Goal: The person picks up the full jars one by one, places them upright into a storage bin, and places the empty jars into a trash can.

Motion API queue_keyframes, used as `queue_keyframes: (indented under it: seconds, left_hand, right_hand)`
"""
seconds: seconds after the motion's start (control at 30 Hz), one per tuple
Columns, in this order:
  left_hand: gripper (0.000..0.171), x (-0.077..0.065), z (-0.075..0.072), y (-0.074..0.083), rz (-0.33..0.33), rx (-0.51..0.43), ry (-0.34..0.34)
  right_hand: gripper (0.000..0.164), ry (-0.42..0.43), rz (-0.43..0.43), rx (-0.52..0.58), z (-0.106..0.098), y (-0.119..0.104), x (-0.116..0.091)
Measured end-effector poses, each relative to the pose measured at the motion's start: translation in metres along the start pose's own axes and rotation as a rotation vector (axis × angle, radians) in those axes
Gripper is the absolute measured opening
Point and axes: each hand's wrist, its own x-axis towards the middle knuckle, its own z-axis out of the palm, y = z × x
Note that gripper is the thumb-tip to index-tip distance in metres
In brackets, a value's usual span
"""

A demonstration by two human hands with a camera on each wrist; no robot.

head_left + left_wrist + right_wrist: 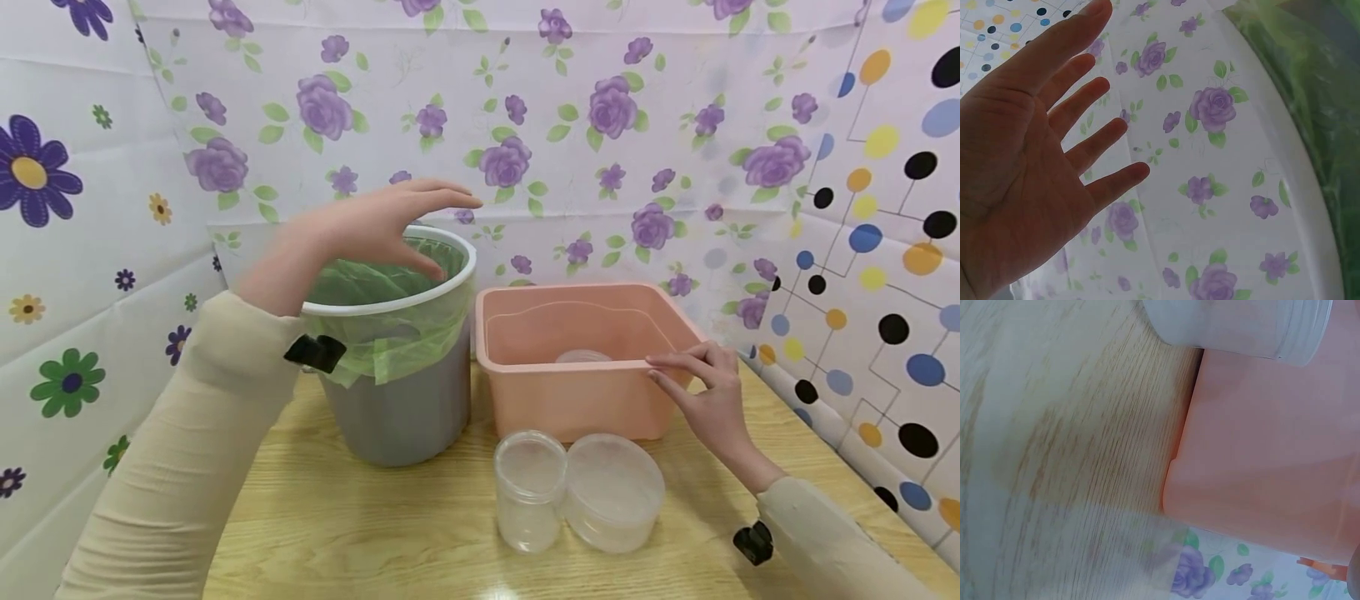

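Note:
Over the grey trash bin [397,417], my left hand [382,225] is raised with nothing in it. Its fingers are straight and spread in the left wrist view, beside the bin's white rim [1291,125]. A green bag [367,283] lines the bin and folds over that rim. My right hand [708,392] pinches the front rim of a pink plastic basin [577,400] near its right corner, thumb outside. Inside the basin, a clear round thing [583,356] shows just above the front rim, mostly hidden.
In front of the basin stand a tall clear jar [528,517] and a wider, lower clear round container [615,492], side by side on the wooden table [360,533]. Flowered sheets [420,83] hang behind and at left, a dotted sheet [885,275] at right.

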Motion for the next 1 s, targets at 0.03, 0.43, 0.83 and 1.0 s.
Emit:
queue_keyframes:
  seconds: [0.03, 0.43, 0.83, 1.0]
  left_hand:
    - [0.083, -0.003, 0.001, -0.001, -0.004, -0.002, 0.005]
    - [0.077, -0.042, 0.024, -0.021, -0.043, -0.041, 0.064]
    - [0.063, -0.083, 0.046, -0.045, -0.083, -0.145, 0.181]
    - [0.059, -0.102, 0.057, -0.055, -0.049, -0.186, 0.291]
  right_hand:
    - [0.039, 0.000, 0.002, -0.002, 0.000, 0.000, 0.000]
    - [0.038, -0.001, 0.000, -0.013, -0.001, 0.002, 0.000]
    - [0.037, 0.005, 0.001, -0.024, -0.001, 0.002, 0.001]
    - [0.038, -0.003, 0.013, -0.031, 0.000, 0.013, -0.003]
